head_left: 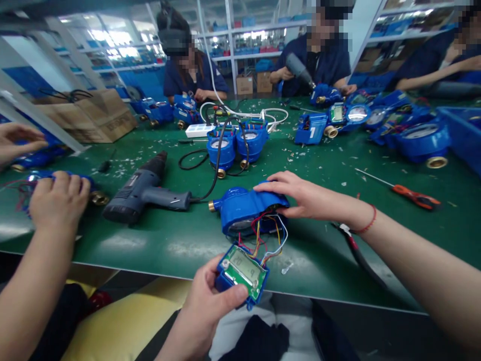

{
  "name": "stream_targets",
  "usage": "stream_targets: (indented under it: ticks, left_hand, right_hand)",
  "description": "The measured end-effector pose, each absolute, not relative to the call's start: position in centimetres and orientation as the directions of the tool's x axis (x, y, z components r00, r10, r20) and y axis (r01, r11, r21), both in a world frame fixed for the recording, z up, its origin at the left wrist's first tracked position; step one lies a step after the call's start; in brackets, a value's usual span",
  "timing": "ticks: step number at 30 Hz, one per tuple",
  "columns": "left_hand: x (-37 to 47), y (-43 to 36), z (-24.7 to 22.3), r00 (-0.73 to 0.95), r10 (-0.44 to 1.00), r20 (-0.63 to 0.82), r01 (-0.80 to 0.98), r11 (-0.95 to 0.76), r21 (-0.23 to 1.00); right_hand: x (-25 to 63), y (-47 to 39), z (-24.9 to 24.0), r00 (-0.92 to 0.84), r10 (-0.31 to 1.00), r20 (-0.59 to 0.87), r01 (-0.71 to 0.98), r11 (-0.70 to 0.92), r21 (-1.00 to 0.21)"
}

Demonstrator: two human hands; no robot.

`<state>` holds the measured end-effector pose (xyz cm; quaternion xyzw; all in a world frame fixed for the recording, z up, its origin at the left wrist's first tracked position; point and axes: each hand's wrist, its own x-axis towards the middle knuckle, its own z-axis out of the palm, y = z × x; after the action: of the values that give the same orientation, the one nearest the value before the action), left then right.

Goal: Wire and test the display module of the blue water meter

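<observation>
"Plastic, glossy and blue: what does your left hand (210, 303) hold?"

"Half closed, it pinches the boxy display module (223, 282) at six o'clock, your thumb over the flat green circuit board (256, 292)."

"And your right hand (295, 194)?"

"Partly open, its fingers curve over the rounded meter body (240, 205), just below centre. Thin red, yellow and white wires (280, 245) link that to your module."

"Around you?"

"A matte grey heat gun (141, 193) at nine o'clock and a screwdriver (415, 196) with slim metal shaft at three, both on your smooth green tabletop (319, 271)."
</observation>
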<state>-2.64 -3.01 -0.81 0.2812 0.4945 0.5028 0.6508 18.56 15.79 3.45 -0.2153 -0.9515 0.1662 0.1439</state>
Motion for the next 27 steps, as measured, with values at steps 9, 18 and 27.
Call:
stream_targets:
  ticks: [9, 18, 27]
  left_hand:
    - [0.9, -6.3, -2.6, -0.215, 0.851, -0.479, -0.567, 0.29, 0.771]
    - [2.0, -6.8, -2.9, -0.264, 0.803, -0.535, -0.655, 0.258, 0.71]
    - [2.8, -6.5, -2.7, -0.23, 0.854, -0.466, -0.628, 0.236, 0.742]
  right_hand:
    - [19.2, 10.0, 1.7, -0.715, 0.64, 0.283, 0.499, 0.75, -0.435]
    - [18.8, 2.3, -0.5, -0.371, 0.924, 0.089, 0.435, 0.258, -0.863]
    - [13.8, 1.0, -2.2, -0.42, 0.832, -0.362, -0.308, -0.507, -0.805]
